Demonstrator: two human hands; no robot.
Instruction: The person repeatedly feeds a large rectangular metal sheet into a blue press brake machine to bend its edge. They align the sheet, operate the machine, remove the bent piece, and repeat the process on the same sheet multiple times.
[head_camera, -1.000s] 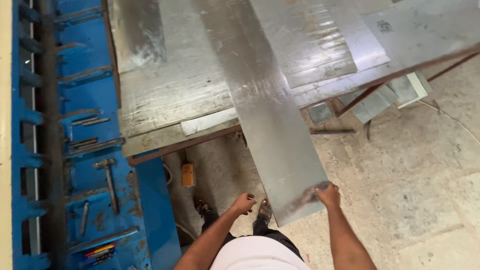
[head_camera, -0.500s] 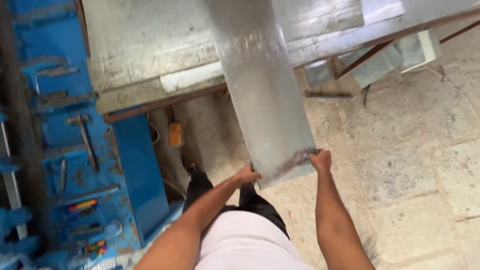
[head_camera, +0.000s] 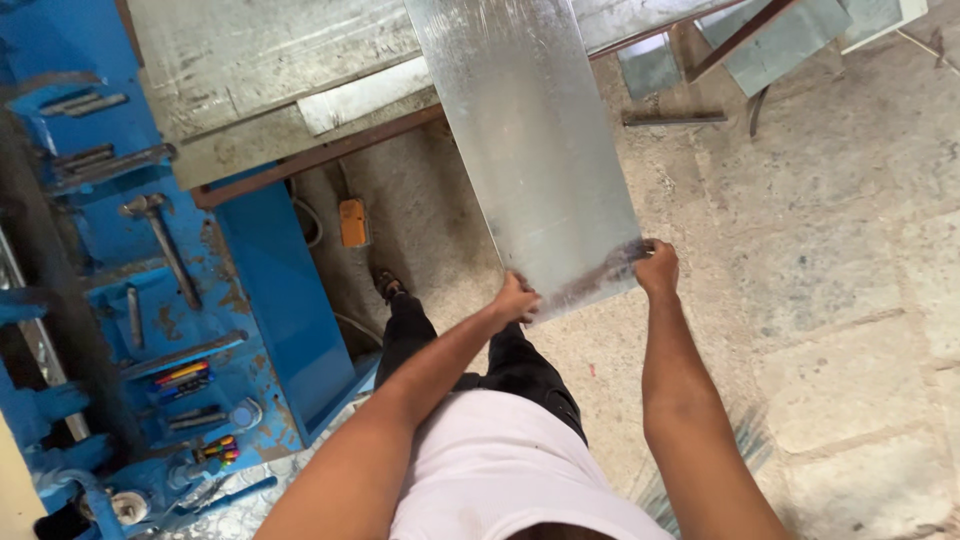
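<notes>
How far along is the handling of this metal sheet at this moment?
Done: the long metal sheet juts off the workbench over the floor. In hand: left hand and right hand grip its near corners. Left: its far end still lies on the bench.

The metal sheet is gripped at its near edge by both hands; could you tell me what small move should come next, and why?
Probably a short, level pull toward the body. The left hand and right hand clamp the near corners of the metal sheet, whose far end seems to lie on the worktable. The near end hangs unsupported over the floor, so even, level hands should keep it from sagging or twisting.
</notes>
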